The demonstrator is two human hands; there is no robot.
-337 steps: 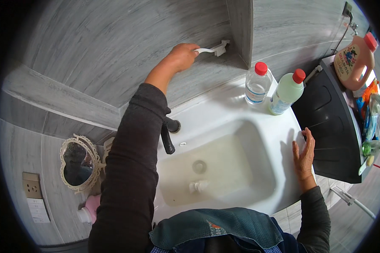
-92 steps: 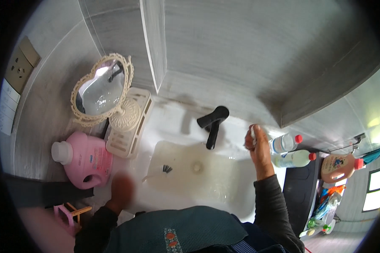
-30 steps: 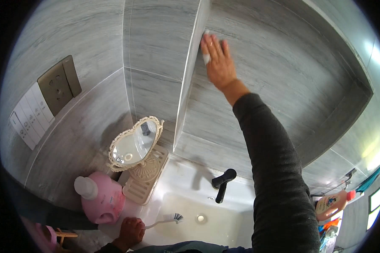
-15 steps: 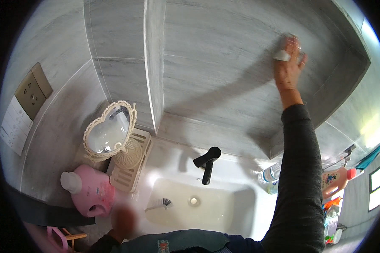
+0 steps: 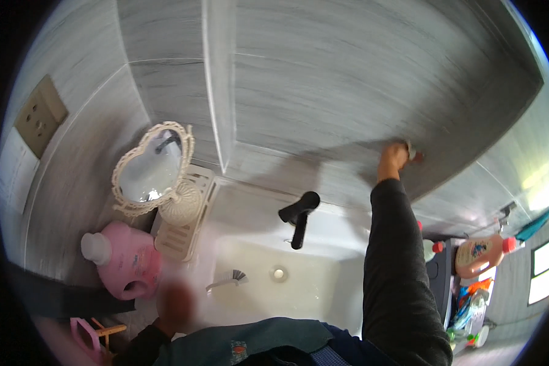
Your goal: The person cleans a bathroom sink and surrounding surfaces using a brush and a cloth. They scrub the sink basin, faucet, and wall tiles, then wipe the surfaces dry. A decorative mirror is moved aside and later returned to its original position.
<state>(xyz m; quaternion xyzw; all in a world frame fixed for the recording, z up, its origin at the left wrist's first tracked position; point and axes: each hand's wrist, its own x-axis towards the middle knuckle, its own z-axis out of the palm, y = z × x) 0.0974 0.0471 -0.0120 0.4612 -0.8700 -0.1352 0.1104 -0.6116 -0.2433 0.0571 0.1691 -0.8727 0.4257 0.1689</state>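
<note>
My right hand (image 5: 394,161) is at the grey tiled wall (image 5: 323,104), low in the recess beyond the sink. Its fingers are curled round a small whitish pad (image 5: 411,150), which is mostly hidden and could be a sponge or a folded cloth. My left hand (image 5: 177,304) is a smeared shape at the near left edge of the white sink (image 5: 354,290), and its fingers cannot be made out. Nearest to it are a pink detergent jug (image 5: 128,259) and a small brush (image 5: 229,280) lying in the basin.
A black faucet (image 5: 299,219) stands at the sink's back. To its left, a cream-framed mirror (image 5: 119,177) stands on a slotted beige tray (image 5: 175,243). An orange-pink bottle (image 5: 479,257) stands right of my arm. A socket plate (image 5: 41,116) is on the left wall.
My right hand has come down the wall toward the sink, its fingers going from spread flat to curled round the pad. The left hand stays about where it was. The view has shifted slightly.
</note>
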